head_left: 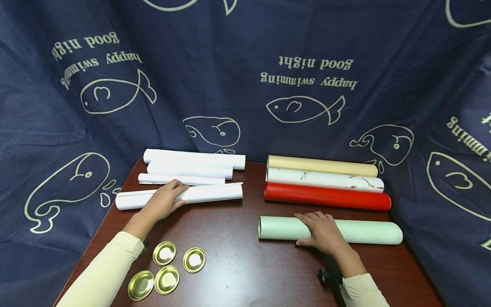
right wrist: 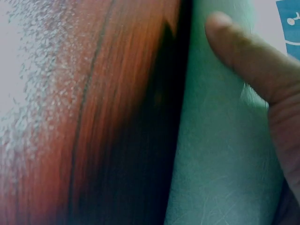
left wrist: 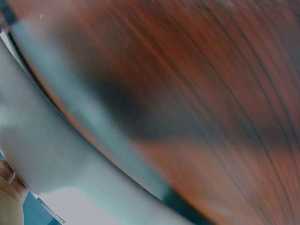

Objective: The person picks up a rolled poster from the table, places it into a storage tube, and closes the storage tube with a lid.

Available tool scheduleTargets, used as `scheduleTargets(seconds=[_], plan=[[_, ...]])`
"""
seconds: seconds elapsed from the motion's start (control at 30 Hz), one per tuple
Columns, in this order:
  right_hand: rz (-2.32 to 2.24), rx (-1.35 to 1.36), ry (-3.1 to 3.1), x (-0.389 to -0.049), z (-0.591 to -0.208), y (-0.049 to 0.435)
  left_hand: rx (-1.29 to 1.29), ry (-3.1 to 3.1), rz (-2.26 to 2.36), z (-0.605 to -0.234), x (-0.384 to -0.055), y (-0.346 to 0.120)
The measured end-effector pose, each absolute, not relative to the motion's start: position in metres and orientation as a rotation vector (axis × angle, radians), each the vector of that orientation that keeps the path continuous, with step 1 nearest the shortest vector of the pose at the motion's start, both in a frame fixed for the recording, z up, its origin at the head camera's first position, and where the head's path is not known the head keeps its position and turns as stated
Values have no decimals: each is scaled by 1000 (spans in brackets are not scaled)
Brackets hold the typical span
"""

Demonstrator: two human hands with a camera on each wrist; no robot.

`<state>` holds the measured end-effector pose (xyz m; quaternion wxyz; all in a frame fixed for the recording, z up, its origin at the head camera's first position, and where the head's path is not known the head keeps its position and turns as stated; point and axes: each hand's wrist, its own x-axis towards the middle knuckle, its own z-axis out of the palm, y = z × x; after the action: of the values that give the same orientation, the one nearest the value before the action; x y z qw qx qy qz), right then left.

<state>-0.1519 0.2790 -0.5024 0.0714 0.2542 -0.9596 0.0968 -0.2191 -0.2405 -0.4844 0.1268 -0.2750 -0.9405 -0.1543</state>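
Note:
My left hand (head_left: 166,199) grips a rolled sheet of white paper (head_left: 215,194), its fingers over the top and the thumb on the near side. The roll lies at a slight slant, in front of several other white paper rolls (head_left: 195,159). On the right, my right hand (head_left: 321,230) holds a pale green cardboard tube (head_left: 368,231) near its left part. The right wrist view shows the thumb (right wrist: 239,44) laid along the green tube (right wrist: 220,140). In the left wrist view the white roll (left wrist: 61,140) is blurred and only part of the hand (left wrist: 11,192) shows.
Behind the green tube lie a red tube (head_left: 326,196), a white patterned tube (head_left: 326,179) and a tan tube (head_left: 322,165), side by side. Several small gold dishes (head_left: 167,280) stand at the front left of the dark wooden table (head_left: 238,256). A blue printed cloth (head_left: 230,76) hangs around it.

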Motion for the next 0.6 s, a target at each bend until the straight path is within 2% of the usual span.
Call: scheduleTargets(seconds=[0.33, 0.6], plan=[[336, 821, -2940, -141, -506, 280, -819, -2669, -477, -471, -198, -253], [359, 723, -2828, -134, -506, 274, -825, -2547, -529, -455, -190, -245]])
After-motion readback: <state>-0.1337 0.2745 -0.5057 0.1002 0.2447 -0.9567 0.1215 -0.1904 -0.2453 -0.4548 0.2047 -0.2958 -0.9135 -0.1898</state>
